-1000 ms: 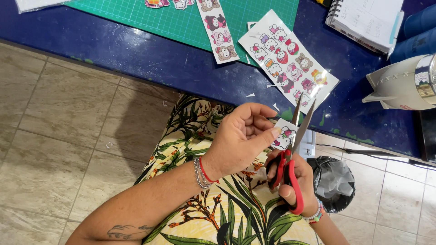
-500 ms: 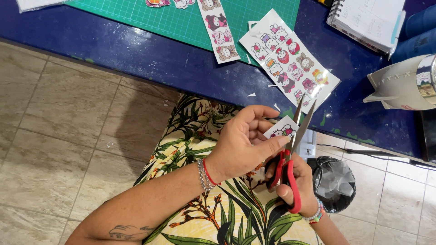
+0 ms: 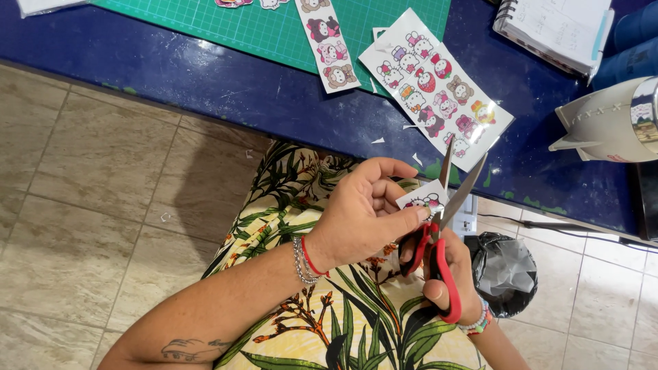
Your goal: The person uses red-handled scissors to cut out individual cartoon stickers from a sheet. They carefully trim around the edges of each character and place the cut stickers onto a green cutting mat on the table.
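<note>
Left hand (image 3: 360, 216): you pinch the small white cartoon sticker cut-out (image 3: 423, 200), steadying it between the blades.
Right hand (image 3: 449, 270): you grip the red-handled steel scissors (image 3: 439, 233), blades parted around the paper.

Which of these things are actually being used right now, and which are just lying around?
In use:
left hand, pinching a small sticker piece
right hand, working the red scissors

Lying about:
sticker sheet
sticker strip
green cutting mat
spiral notebook
white container
black bag on the floor
</note>
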